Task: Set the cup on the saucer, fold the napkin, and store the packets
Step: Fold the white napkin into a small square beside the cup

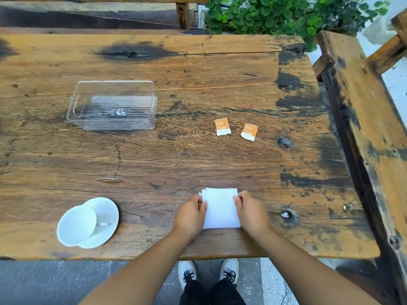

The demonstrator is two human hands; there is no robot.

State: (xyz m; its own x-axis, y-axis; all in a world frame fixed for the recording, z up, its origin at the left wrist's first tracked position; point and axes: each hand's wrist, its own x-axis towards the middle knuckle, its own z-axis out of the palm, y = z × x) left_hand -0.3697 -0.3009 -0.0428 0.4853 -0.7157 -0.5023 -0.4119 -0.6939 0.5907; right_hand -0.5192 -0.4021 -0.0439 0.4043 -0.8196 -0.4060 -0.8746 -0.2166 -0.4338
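Napkin (221,209) white, folded, layered far edge, long axis running away between the grips. Left hand (190,213) and right hand (251,212) pinching its side edges.

Weathered wooden table (167,155), bench (363,119), green plant (275,16)

packet (222,126) print too small (both packets) to read

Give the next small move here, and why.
Probably fold the napkin once more: both hands, left and right, pinch its side edges near the table front. The cup already sits on the saucer; both packets remain outside the bin.
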